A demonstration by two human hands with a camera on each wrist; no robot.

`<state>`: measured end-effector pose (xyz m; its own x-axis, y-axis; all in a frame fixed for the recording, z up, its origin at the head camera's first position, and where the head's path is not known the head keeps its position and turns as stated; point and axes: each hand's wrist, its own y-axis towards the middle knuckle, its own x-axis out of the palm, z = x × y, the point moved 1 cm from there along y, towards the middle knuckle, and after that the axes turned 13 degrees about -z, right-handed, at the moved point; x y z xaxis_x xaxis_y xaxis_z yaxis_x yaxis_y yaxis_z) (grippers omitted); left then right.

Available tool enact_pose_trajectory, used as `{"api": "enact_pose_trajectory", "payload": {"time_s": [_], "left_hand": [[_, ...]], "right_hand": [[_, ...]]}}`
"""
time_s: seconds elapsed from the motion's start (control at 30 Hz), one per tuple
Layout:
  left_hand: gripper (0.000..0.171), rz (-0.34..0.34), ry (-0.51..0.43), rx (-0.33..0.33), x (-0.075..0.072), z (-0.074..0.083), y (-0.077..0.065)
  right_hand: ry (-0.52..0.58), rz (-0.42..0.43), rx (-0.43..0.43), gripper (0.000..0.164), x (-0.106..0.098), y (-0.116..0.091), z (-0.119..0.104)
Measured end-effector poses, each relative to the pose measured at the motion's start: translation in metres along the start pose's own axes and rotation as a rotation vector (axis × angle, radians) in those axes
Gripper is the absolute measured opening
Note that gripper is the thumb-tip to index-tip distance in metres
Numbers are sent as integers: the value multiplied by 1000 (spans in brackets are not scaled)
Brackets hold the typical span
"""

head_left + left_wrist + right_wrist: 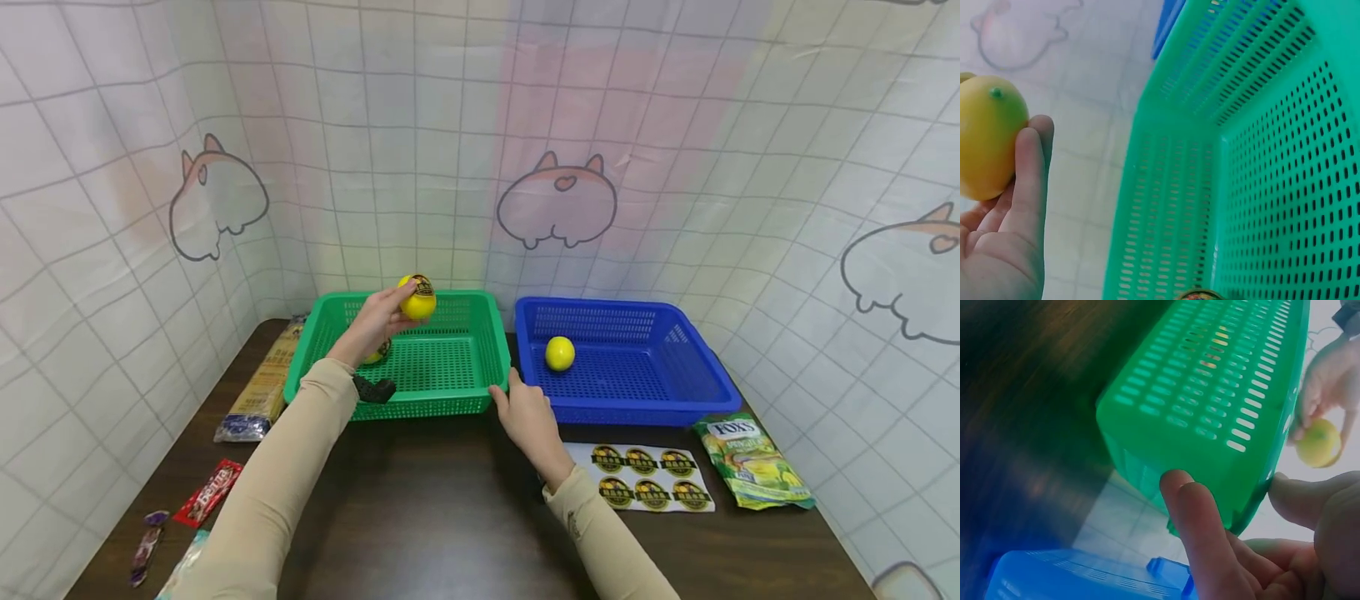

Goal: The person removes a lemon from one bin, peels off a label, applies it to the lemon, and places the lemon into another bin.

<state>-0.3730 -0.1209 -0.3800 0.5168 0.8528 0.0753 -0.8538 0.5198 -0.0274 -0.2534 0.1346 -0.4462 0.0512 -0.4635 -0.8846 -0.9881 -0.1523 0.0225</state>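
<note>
My left hand holds a yellow lemon above the green basket. A round black label shows on the lemon in the head view, and its green tip faces the left wrist view. Inside the basket, a second labelled lemon is partly hidden behind my left hand and wrist. My right hand grips the basket's front right corner. In the right wrist view its thumb lies at the rim and its fingers press the outer wall.
Right of the green basket stands a blue basket with a plain lemon inside. A label sheet and a green FOX'S bag lie before it. At left lie a long yellowish packet, a red wrapper and a purple candy.
</note>
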Motion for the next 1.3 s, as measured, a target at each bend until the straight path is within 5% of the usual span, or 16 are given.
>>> {"api": "enact_pose_trajectory", "payload": {"time_s": [0.27,0.67,0.87,1.07,1.3], "left_hand": [[74,52,15,-85,-13,-10,20],[68,4,71,-226,-17,-17,29],[62,-33,194,-331,-13,-33,32],[58,30,411,-466,-21,-51,28],[54,26,593,-521,-27,-57,25]], "right_hand": [[-55,-21,14,57,-6,-3,-3],[-18,-79,9,57,-8,-2,-3],[-15,-67,2,56,-12,-1,-3],[16,-76,-6,56,-11,-2,-2],[4,-55,-10,55,-13,-1,-2]]}}
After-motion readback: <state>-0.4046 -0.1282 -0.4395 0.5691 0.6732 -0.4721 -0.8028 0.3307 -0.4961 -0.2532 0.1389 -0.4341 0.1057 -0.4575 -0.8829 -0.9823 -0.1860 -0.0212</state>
